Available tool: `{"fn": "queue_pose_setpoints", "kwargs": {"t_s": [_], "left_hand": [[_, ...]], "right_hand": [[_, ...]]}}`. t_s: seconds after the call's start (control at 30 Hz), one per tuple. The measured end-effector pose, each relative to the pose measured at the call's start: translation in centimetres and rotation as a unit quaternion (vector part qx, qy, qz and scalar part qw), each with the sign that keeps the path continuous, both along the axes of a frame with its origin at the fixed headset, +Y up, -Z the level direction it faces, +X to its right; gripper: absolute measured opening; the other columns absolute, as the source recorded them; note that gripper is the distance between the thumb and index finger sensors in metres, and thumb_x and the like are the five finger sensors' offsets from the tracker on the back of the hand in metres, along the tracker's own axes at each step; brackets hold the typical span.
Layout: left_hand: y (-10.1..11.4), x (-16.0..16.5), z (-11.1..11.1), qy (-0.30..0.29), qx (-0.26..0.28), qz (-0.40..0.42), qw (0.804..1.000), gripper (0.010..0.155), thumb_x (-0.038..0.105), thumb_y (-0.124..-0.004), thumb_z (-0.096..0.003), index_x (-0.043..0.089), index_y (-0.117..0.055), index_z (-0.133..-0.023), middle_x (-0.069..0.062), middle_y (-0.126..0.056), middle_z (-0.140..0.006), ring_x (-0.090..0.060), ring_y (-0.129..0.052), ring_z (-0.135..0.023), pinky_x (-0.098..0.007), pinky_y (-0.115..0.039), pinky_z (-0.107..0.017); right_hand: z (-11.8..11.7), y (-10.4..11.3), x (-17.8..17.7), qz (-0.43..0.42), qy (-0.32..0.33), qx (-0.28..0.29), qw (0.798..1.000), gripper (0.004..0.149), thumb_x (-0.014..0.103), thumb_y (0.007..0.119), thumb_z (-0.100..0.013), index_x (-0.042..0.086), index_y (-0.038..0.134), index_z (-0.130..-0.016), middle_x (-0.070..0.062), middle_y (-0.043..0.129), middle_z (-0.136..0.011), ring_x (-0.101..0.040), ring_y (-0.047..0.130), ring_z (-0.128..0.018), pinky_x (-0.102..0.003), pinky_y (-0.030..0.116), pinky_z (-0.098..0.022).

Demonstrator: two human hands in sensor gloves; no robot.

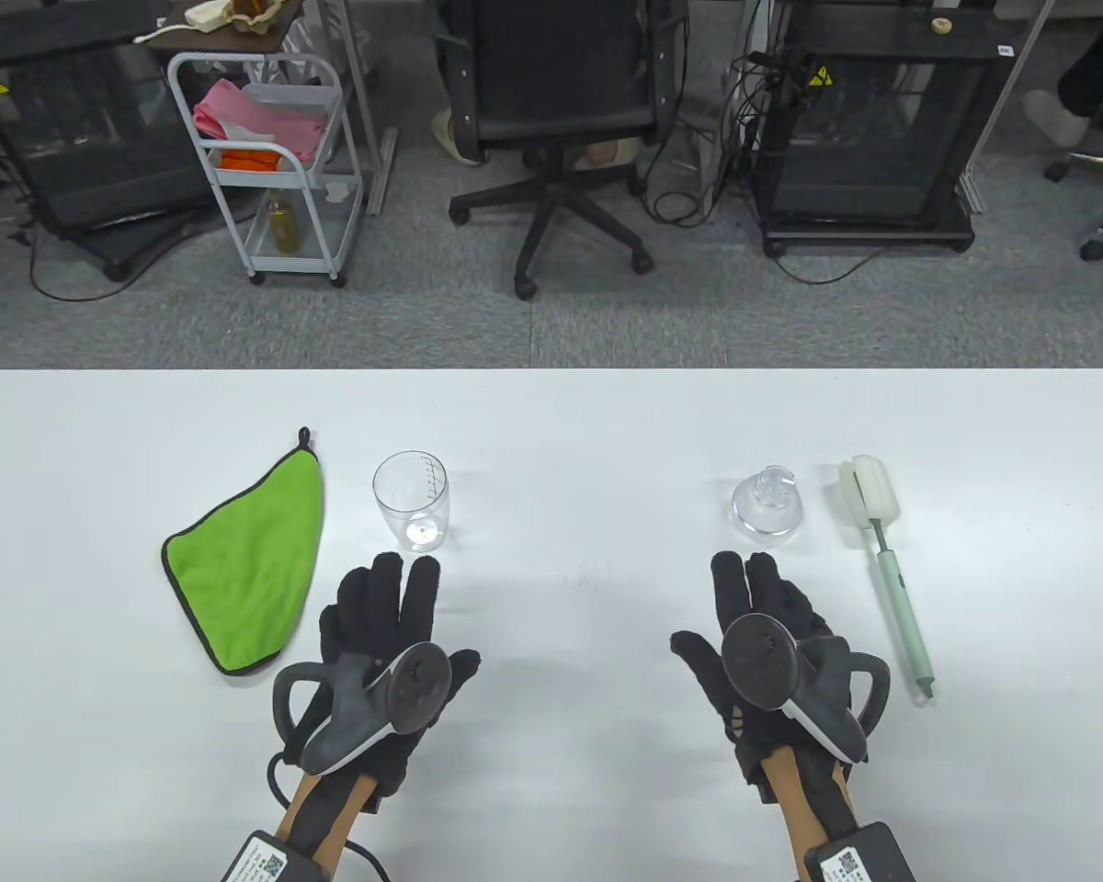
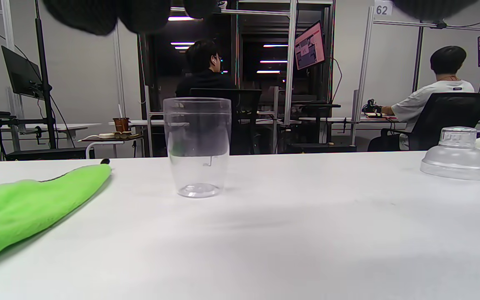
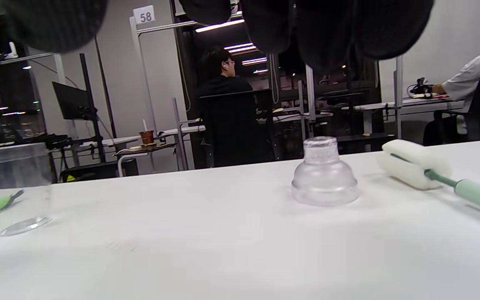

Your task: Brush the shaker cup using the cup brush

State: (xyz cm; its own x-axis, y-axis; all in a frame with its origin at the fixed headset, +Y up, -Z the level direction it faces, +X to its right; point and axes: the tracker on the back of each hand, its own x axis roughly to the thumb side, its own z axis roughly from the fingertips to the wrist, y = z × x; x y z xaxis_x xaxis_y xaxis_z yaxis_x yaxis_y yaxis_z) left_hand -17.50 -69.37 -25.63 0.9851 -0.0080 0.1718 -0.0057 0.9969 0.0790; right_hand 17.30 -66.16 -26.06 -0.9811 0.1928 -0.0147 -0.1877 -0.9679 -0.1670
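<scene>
From here I'm looking at a matt white table (image 1: pixel 551 432), smooth with only a soft sheen. The cup (image 1: pixel 411 501) is clear glossy plastic, catching small highlights at its base. The lid (image 1: pixel 766 507) looks like the same see-through plastic, a touch cloudier. The cloth (image 1: pixel 244 560) is bright green fluffy microfibre with a dark stitched edge. The brush (image 1: pixel 885 570) has a white spongy foam head and a pale green matt plastic handle. My hands, left hand (image 1: pixel 381 634) and right hand (image 1: pixel 767 634), wear black knitted fabric gloves, with smooth dark grey plastic trackers on top.
</scene>
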Motion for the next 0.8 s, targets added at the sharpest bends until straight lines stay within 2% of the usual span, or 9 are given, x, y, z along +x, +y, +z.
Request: {"fn": "queue_pose_setpoints", "kwargs": {"t_s": [0.13,0.23,0.3,0.47,0.57,0.8], "left_hand": [[0.0,0.1,0.0,-0.004,-0.004,-0.003,1.0,0.093,0.07,-0.061,-0.0427,0.025,-0.016,-0.112,-0.023,-0.032,-0.123,-0.06,-0.051,-0.108,-0.072,-0.056,-0.069],[0.0,0.0,-0.1,-0.007,-0.013,-0.001,1.0,0.093,0.07,-0.061,-0.0426,0.026,-0.017,-0.112,-0.023,-0.033,-0.123,-0.059,-0.052,-0.108,-0.072,-0.056,-0.069],[0.0,0.0,-0.1,-0.006,-0.013,0.002,1.0,0.093,0.07,-0.061,-0.0427,0.026,-0.018,-0.112,-0.022,-0.035,-0.123,-0.059,-0.053,-0.108,-0.072,-0.057,-0.069],[0.0,-0.2,-0.1,-0.006,-0.017,0.007,1.0,0.092,0.07,-0.061,-0.0426,0.026,-0.02,-0.112,-0.022,-0.037,-0.123,-0.059,-0.054,-0.108,-0.072,-0.057,-0.069],[-0.1,-0.2,-0.2,-0.005,-0.022,0.007,1.0,0.091,0.07,-0.061,-0.0426,0.026,-0.021,-0.112,-0.022,-0.037,-0.123,-0.059,-0.055,-0.108,-0.071,-0.057,-0.069],[-0.2,-0.3,-0.5,0.0,-0.034,0.01,0.999,0.091,0.069,-0.062,-0.0426,0.026,-0.022,-0.112,-0.021,-0.037,-0.123,-0.059,-0.055,-0.108,-0.072,-0.057,-0.069]], "right_hand": [[-1.8,0.8,3.4,0.006,-0.072,-0.031,0.997,0.08,0.063,0.074,-0.037,0.027,0.051,-0.105,-0.019,0.064,-0.108,-0.044,0.082,-0.085,-0.056,0.075,-0.057],[-3.4,0.1,6.9,0.014,-0.145,-0.056,0.988,0.079,0.062,0.075,-0.037,0.026,0.053,-0.104,-0.019,0.067,-0.107,-0.044,0.083,-0.084,-0.056,0.075,-0.056],[-4.1,-1.0,8.7,0.028,-0.179,-0.073,0.981,0.079,0.06,0.076,-0.038,0.024,0.054,-0.104,-0.019,0.067,-0.106,-0.045,0.083,-0.084,-0.056,0.075,-0.056],[-6.3,-5.7,12.9,0.058,-0.251,-0.141,0.956,0.079,0.06,0.076,-0.038,0.022,0.053,-0.104,-0.02,0.065,-0.107,-0.046,0.08,-0.086,-0.058,0.073,-0.058],[-7.2,-7.8,14.5,0.077,-0.282,-0.171,0.941,0.08,0.059,0.076,-0.038,0.021,0.052,-0.104,-0.02,0.063,-0.107,-0.046,0.078,-0.087,-0.058,0.071,-0.059],[-9.1,-10.2,15.6,0.098,-0.31,-0.203,0.924,0.074,0.054,0.072,-0.04,0.021,0.054,-0.103,-0.02,0.059,-0.108,-0.045,0.073,-0.09,-0.059,0.069,-0.061]]}}
